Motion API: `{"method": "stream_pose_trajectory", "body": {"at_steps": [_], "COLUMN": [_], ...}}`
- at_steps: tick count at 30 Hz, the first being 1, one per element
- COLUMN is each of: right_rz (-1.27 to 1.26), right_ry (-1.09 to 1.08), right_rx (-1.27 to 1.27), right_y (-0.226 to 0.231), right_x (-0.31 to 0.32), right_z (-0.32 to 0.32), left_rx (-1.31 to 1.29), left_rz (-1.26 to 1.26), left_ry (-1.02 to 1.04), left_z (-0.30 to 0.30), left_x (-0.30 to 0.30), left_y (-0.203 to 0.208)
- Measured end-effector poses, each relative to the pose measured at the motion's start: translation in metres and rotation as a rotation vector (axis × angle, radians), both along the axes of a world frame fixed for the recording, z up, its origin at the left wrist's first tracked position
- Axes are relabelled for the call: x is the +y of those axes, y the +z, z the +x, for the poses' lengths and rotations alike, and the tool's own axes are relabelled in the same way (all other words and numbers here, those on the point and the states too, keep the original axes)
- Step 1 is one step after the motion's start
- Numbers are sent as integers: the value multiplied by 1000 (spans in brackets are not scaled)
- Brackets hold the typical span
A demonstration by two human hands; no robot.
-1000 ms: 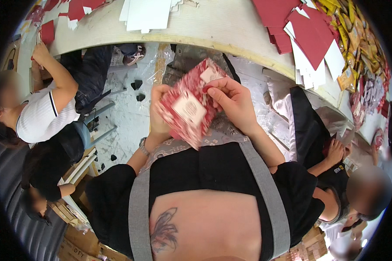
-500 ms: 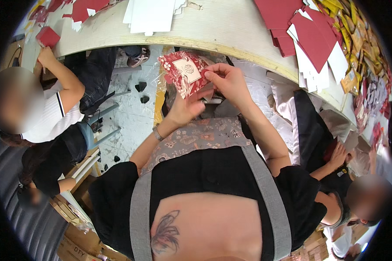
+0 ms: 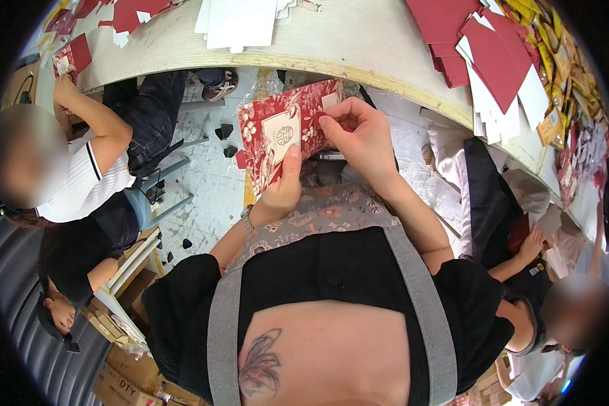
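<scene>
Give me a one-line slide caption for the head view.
Both hands, left and right, hold a red floral envelope below a work table strewn with red and white card sheets.

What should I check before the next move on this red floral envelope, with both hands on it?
1. Left hand grips the red floral envelope at its lower edge, thumb on the face: ok.
2. Right hand pinches the envelope's right end: ok.
3. Envelope held in the air, short of the table: ok.
4. Pale label faces the camera, unobstructed: ok.
5. Envelope's contents or back side: cannot tell.
6. Neighbour's hand at the right stays apart from the envelope: ok.
</scene>
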State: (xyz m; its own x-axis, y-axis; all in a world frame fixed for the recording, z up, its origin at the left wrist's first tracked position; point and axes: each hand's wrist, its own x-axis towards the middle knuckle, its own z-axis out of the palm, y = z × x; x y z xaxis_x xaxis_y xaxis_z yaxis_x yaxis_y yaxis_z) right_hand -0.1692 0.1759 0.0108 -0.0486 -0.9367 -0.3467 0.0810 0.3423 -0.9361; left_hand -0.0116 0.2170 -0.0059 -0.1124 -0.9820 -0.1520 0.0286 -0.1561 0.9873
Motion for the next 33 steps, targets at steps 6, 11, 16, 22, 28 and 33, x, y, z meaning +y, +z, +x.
{"method": "stream_pose_trajectory", "body": {"at_steps": [6,11,16,22,28,33], "right_rz": [-15,148,133,116,2,-411], "right_ry": [30,200,166,199,226,514], "right_rx": [23,-123,-71,-227,48,389], "right_y": [-7,-14,-20,-28,-28,-7], "right_x": [6,-9,-5,4,7,-3], "right_z": [2,-20,-21,-16,-1,-6], "left_rx": [-72,-52,68,-3,-13,-21], "left_rz": [13,-119,30,203,269,194], "left_ry": [-133,-456,-692,-438,-264,-257], "left_z": [1,9,27,23,15,20], "left_x": [-2,-29,-47,-47,-48,-48], "left_y": [4,24,23,13,8,-6]}}
